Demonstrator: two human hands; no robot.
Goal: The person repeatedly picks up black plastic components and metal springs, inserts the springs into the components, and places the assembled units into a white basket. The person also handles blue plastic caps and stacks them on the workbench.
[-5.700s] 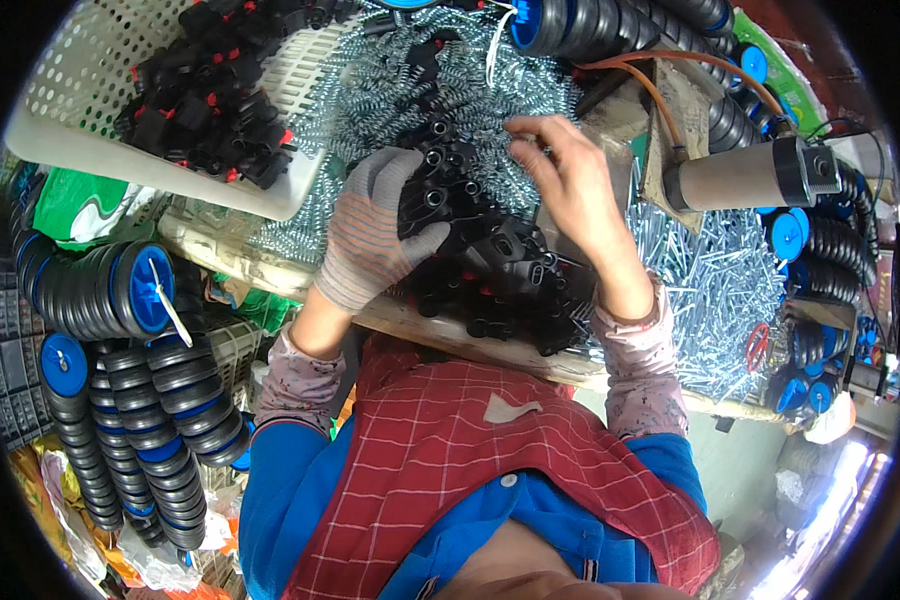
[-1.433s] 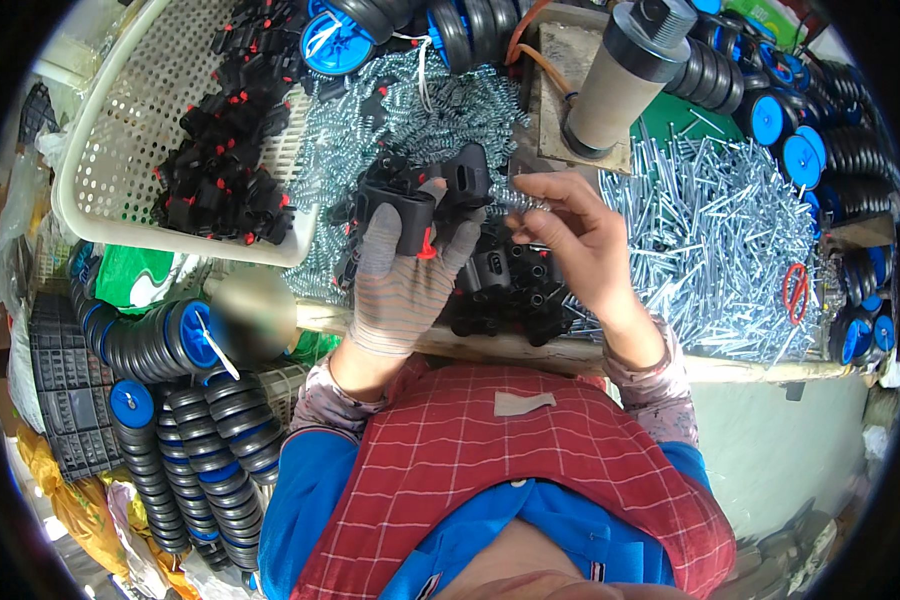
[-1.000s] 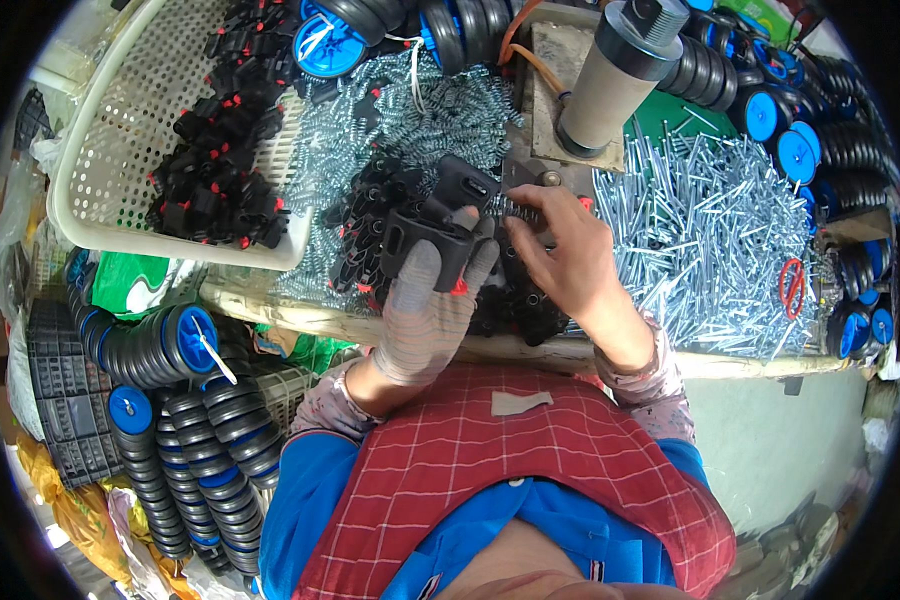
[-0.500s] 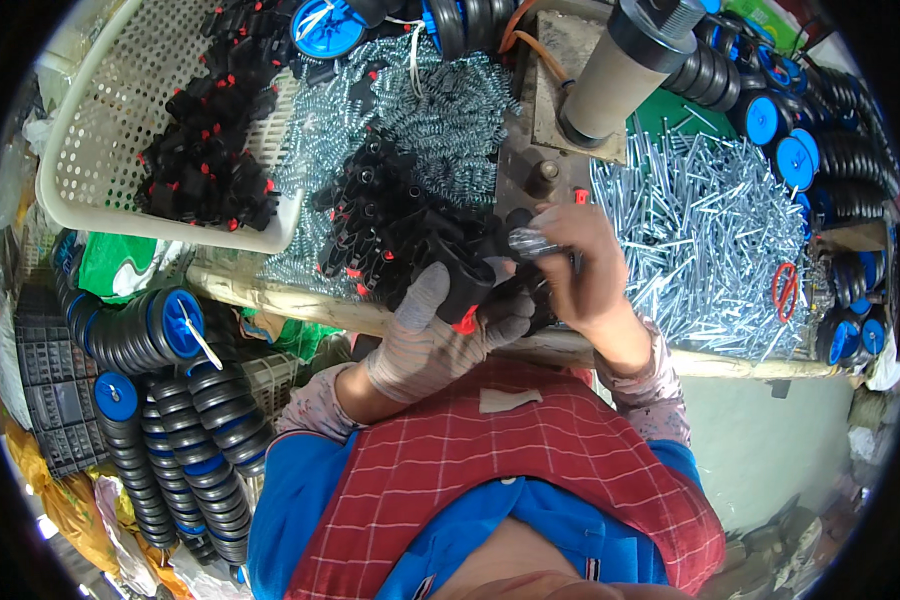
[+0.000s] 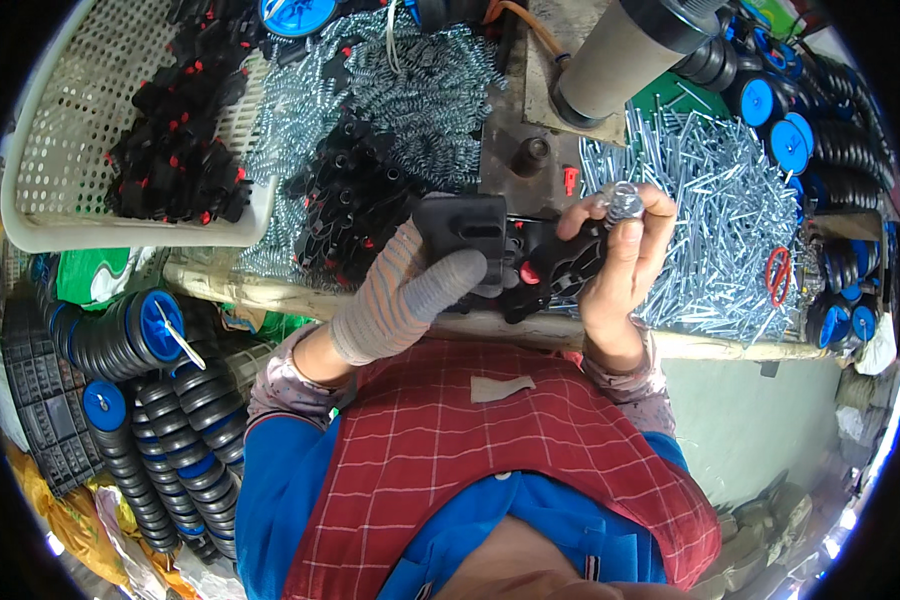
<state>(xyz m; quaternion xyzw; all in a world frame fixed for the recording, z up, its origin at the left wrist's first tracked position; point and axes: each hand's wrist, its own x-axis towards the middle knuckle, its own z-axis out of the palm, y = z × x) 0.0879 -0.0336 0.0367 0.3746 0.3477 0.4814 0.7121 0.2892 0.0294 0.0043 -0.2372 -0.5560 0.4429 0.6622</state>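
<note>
Gloved left hand (image 5: 395, 300) and bare right hand (image 5: 620, 275) at the tabletop (image 5: 705, 346).
Left fingers clasp a black part (image 5: 462, 228); right fingers pinch what is apparently a spring (image 5: 625, 204).

The right grip (image 5: 620, 280) carried its springs (image 5: 625, 203) rightward; the left grip (image 5: 395, 298) turned its black housing (image 5: 464, 232).

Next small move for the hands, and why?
Probably bring the right hand leftward, toward the black part. The gloved left hand already grips that part, while the right pinches a small shiny piece, likely a spring, clear of it.
</note>
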